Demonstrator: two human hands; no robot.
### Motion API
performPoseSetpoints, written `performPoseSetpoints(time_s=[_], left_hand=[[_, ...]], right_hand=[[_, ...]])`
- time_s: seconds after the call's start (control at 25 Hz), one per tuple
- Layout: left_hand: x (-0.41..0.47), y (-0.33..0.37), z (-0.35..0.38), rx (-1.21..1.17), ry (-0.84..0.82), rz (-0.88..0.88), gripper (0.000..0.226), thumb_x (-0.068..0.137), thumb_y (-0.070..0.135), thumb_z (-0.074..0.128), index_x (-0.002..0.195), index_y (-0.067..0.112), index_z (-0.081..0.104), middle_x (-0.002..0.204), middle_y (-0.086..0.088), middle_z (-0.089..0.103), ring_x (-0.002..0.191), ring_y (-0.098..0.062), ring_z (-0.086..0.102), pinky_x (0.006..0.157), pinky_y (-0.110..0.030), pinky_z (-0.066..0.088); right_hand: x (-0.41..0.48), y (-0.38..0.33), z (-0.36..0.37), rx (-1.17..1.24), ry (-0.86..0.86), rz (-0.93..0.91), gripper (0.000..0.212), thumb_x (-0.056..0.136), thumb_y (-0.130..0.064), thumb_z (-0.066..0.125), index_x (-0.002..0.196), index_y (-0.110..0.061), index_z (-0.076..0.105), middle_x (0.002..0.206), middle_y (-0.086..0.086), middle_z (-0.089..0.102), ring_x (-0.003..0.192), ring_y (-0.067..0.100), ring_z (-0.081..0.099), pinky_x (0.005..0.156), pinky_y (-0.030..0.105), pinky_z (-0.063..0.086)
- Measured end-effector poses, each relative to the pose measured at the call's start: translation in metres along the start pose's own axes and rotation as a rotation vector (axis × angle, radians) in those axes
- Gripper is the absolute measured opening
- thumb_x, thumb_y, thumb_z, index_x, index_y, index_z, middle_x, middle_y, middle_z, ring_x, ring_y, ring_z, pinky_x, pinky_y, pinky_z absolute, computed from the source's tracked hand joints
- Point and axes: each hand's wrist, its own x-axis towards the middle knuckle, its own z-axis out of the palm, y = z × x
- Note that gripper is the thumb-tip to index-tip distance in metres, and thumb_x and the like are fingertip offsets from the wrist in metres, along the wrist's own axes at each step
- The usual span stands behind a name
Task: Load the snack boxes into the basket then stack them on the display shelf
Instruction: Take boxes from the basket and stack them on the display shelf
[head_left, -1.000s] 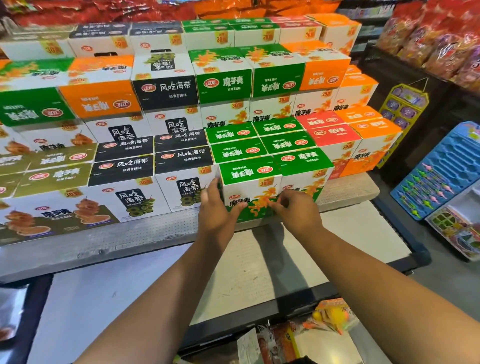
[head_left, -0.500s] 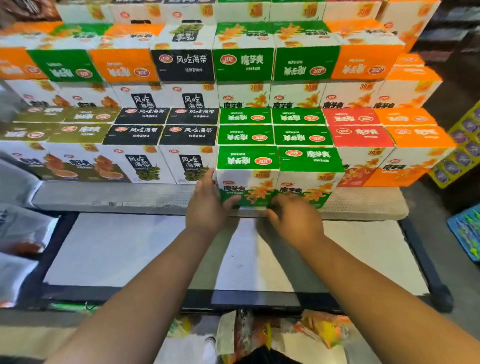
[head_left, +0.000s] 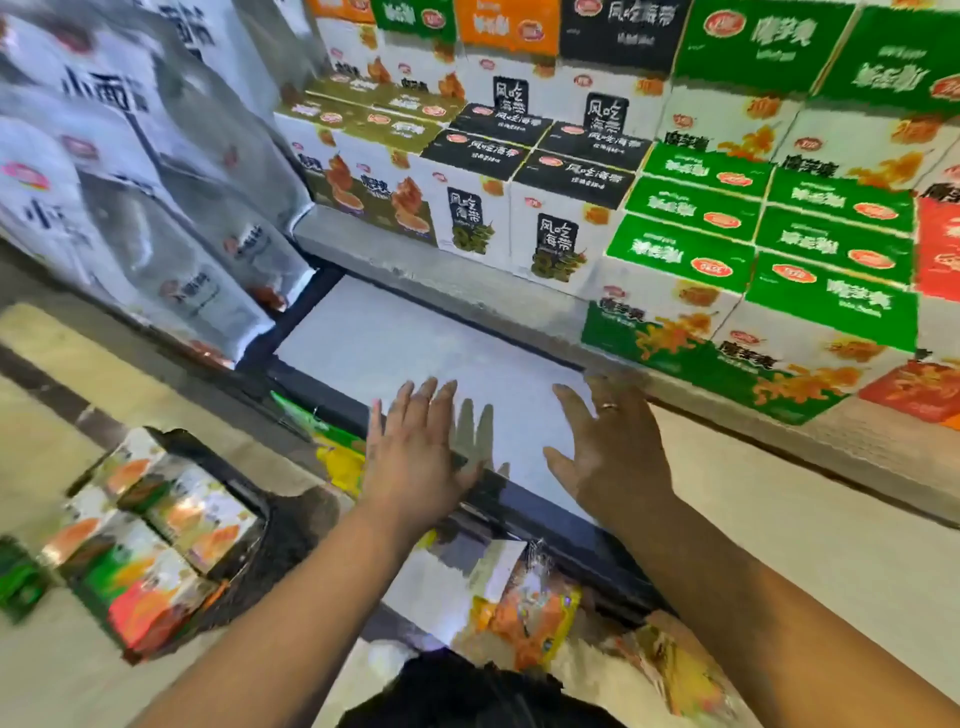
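Both of your hands hang empty with fingers spread: the left hand (head_left: 415, 457) and the right hand (head_left: 608, 447) float palm-down above the pale lower deck (head_left: 395, 343) of the display shelf (head_left: 467, 280), gripping nothing.

The nearest green-topped box (head_left: 670, 296) sits at about one o'clock from your right hand, its front face at the lip of the grey shelf, touching its green twin (head_left: 826, 332) on the far side and the black-topped boxes (head_left: 561, 223) toward eleven o'clock.

The basket (head_left: 244, 493), dark-walled and blurred by head motion, lies at roughly eight o'clock from your left hand, on the floor, with several snack boxes (head_left: 156, 540) packed inside.

The step in hand reads as the return trip to the basket for the next box.

To do it well, turn toward eight o'clock and lower both hands together. Take one box from the top layer by its two opposite side faces, palms flat, so the card does not crush. Lift it straight up, clear of its neighbours, before swinging back.

Match it by colour to its column, and set it down square, label forward, flush with the row's front edge.

Loose snack packets (head_left: 530, 618) lie at six o'clock beneath your arms; keep clear of them as you turn.
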Motion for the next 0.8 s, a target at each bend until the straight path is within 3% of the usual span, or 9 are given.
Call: performPoseSetpoints(time_s=[0.08,0.2,0.4,0.48,0.6,0.8], left_hand=[[-0.023,-0.026,-0.007,-0.007,-0.001,-0.092,0.089,0.083,0.06,0.06,0.154,0.021,0.022,0.16,-0.003,0.027,0.15,-0.027,0.015,0.12,-0.05,0.003],[-0.06,-0.071,-0.014,0.012,0.046,-0.196,0.089,0.076,0.06,0.068,0.149,0.022,0.034,0.153,-0.005,0.039,0.145,-0.029,0.029,0.117,-0.056,0.016],[-0.125,-0.162,-0.026,0.007,0.071,-0.379,0.088,0.072,0.064,0.058,0.145,0.018,0.042,0.146,-0.01,0.047,0.138,-0.034,0.04,0.111,-0.059,0.028],[-0.156,-0.203,-0.033,0.011,0.067,-0.434,0.088,0.074,0.065,0.053,0.146,0.018,0.04,0.149,-0.011,0.044,0.141,-0.034,0.035,0.114,-0.057,0.025],[-0.208,-0.269,-0.039,-0.06,0.051,-0.505,0.089,0.081,0.061,0.06,0.153,0.024,0.025,0.159,-0.007,0.026,0.149,-0.03,0.017,0.12,-0.049,0.008],[-0.274,-0.364,-0.049,-0.063,0.068,-0.607,0.092,0.079,0.061,0.065,0.153,0.025,0.025,0.157,-0.008,0.029,0.147,-0.031,0.021,0.119,-0.048,0.014]], right_hand=[[0.004,-0.028,0.01,-0.004,-0.014,-0.108,0.073,0.072,-0.043,0.08,0.135,-0.015,0.056,0.14,0.023,0.05,0.125,0.046,0.049,0.103,0.058,0.041],[0.008,-0.081,0.019,0.004,-0.043,-0.204,0.074,0.066,-0.042,0.084,0.13,-0.014,0.06,0.134,0.024,0.055,0.118,0.047,0.054,0.095,0.058,0.046],[0.003,-0.192,0.035,0.01,-0.047,-0.354,0.069,0.07,-0.051,0.06,0.127,-0.013,0.063,0.13,0.023,0.058,0.113,0.046,0.057,0.093,0.056,0.046],[-0.007,-0.244,0.045,0.016,-0.084,-0.377,0.068,0.072,-0.05,0.068,0.131,-0.017,0.059,0.136,0.02,0.055,0.121,0.044,0.053,0.1,0.056,0.043],[-0.021,-0.324,0.064,0.054,-0.132,-0.443,0.075,0.068,-0.05,0.075,0.133,-0.019,0.055,0.137,0.02,0.053,0.124,0.042,0.05,0.103,0.056,0.042],[-0.041,-0.435,0.096,0.168,-0.187,-0.498,0.073,0.064,-0.046,0.071,0.128,-0.012,0.06,0.129,0.026,0.057,0.112,0.047,0.057,0.094,0.056,0.049]])
